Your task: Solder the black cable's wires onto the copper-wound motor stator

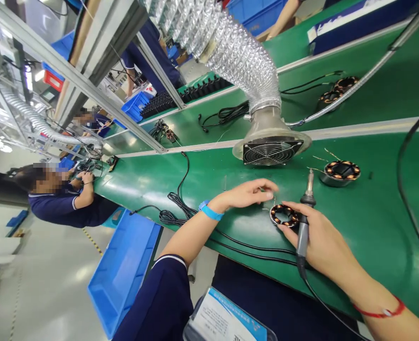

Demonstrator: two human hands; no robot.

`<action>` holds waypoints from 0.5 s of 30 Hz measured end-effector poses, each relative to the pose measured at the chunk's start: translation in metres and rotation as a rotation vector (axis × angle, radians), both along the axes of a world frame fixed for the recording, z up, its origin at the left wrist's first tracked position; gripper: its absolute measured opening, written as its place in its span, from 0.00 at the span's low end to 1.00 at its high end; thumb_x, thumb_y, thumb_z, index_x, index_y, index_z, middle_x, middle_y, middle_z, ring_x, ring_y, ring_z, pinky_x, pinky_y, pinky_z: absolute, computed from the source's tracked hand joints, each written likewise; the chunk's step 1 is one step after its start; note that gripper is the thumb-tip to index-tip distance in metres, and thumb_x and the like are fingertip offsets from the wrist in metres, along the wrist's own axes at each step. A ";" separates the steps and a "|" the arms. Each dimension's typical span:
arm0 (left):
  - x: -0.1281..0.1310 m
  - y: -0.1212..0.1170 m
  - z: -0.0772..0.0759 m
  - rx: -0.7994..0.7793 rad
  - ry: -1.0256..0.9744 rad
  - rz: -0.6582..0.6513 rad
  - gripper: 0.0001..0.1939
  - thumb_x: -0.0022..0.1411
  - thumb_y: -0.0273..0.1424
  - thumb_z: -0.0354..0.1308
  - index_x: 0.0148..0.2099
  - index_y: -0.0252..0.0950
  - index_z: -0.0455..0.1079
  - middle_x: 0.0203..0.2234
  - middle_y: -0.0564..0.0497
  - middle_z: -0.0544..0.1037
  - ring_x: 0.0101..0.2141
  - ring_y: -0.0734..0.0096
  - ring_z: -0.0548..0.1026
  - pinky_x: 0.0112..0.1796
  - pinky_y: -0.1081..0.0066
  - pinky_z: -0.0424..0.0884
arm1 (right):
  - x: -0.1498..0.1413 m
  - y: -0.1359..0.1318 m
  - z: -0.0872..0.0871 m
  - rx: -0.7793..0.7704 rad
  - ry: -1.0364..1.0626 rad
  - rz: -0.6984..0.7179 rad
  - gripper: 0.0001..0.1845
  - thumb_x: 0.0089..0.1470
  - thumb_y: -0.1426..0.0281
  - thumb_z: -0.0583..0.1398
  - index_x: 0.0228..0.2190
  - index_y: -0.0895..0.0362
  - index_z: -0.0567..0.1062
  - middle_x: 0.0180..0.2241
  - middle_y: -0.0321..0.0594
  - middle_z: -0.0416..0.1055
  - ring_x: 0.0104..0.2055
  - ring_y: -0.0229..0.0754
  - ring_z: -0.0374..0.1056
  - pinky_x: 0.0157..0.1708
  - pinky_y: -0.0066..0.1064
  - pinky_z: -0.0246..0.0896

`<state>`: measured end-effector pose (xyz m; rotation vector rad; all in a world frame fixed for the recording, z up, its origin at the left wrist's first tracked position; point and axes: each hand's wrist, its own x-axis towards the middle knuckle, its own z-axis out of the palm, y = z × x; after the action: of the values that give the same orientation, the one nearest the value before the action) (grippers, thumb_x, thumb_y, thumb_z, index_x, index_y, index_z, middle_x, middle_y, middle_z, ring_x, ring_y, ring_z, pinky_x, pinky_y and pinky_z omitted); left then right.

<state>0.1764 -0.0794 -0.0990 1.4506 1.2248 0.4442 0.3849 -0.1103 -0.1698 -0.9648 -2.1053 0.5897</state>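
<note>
A small ring-shaped coil stator [284, 215] with copper windings lies on the green bench [372, 222] in front of me. My left hand [250, 192] reaches over it from the left, fingertips pinching something thin, maybe a wire, just above the stator's far edge. My right hand [321, 241] grips a soldering iron [305, 213] like a pen, its metal tip pointing up and away, with fingers also touching the stator's right side. The iron's black cord trails back past my wrist.
A fume extractor fan [270, 150] on a silver flexible duct [230, 45] stands just beyond the stator. A second stator [340, 171] sits to the right. Black cables [181, 208] lie at left. A blue bin [124, 270] stands on the floor; a seated co-worker [58, 199] works far left.
</note>
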 end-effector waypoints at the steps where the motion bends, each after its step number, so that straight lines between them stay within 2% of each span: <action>1: -0.001 0.005 -0.001 0.082 0.064 -0.029 0.14 0.63 0.32 0.53 0.50 0.34 0.68 0.42 0.49 0.71 0.35 0.76 0.66 0.42 0.72 0.64 | 0.000 0.000 0.000 -0.010 0.001 -0.003 0.30 0.60 0.46 0.49 0.49 0.58 0.67 0.42 0.44 0.70 0.40 0.45 0.69 0.40 0.36 0.65; 3: -0.004 0.011 -0.005 0.175 0.183 -0.107 0.11 0.63 0.29 0.52 0.47 0.33 0.69 0.43 0.47 0.71 0.40 0.73 0.67 0.48 0.71 0.62 | 0.000 0.000 0.000 -0.025 0.002 -0.008 0.30 0.60 0.46 0.50 0.49 0.57 0.68 0.43 0.41 0.71 0.39 0.44 0.69 0.39 0.35 0.65; 5: -0.008 0.012 -0.009 0.172 0.237 -0.180 0.08 0.63 0.29 0.50 0.37 0.32 0.69 0.35 0.49 0.72 0.39 0.73 0.67 0.46 0.71 0.62 | 0.000 0.000 0.001 -0.037 0.002 -0.012 0.30 0.60 0.46 0.51 0.49 0.57 0.68 0.43 0.40 0.71 0.39 0.43 0.69 0.37 0.35 0.65; 7: -0.014 0.012 -0.014 0.102 0.186 -0.187 0.10 0.64 0.31 0.49 0.33 0.33 0.66 0.28 0.53 0.70 0.32 0.76 0.66 0.39 0.73 0.64 | 0.001 0.000 0.003 -0.050 0.000 -0.014 0.29 0.59 0.46 0.52 0.49 0.56 0.68 0.43 0.39 0.71 0.40 0.43 0.70 0.37 0.34 0.65; 9: -0.019 0.012 -0.018 0.030 0.071 -0.162 0.11 0.65 0.33 0.48 0.33 0.33 0.65 0.27 0.55 0.69 0.28 0.80 0.64 0.33 0.75 0.63 | 0.001 -0.001 0.003 -0.063 -0.004 -0.010 0.29 0.59 0.47 0.52 0.50 0.55 0.68 0.45 0.38 0.70 0.41 0.43 0.70 0.37 0.34 0.65; 12: -0.022 0.015 -0.020 -0.020 -0.040 -0.143 0.15 0.63 0.35 0.50 0.27 0.32 0.65 0.23 0.56 0.68 0.25 0.82 0.63 0.31 0.76 0.61 | 0.003 -0.001 0.004 -0.072 -0.012 0.002 0.27 0.59 0.48 0.53 0.50 0.55 0.67 0.46 0.38 0.70 0.43 0.43 0.69 0.39 0.35 0.66; 15: -0.022 0.017 -0.016 -0.123 -0.084 -0.193 0.15 0.60 0.33 0.53 0.23 0.31 0.66 0.20 0.55 0.68 0.24 0.82 0.63 0.31 0.75 0.60 | 0.004 0.000 0.005 -0.063 -0.016 0.021 0.26 0.60 0.49 0.53 0.50 0.56 0.67 0.47 0.38 0.70 0.44 0.43 0.69 0.40 0.35 0.66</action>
<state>0.1541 -0.0626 -0.1149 1.4147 1.0162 0.2907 0.3887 -0.1107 -0.1646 -0.9867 -2.1247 0.6643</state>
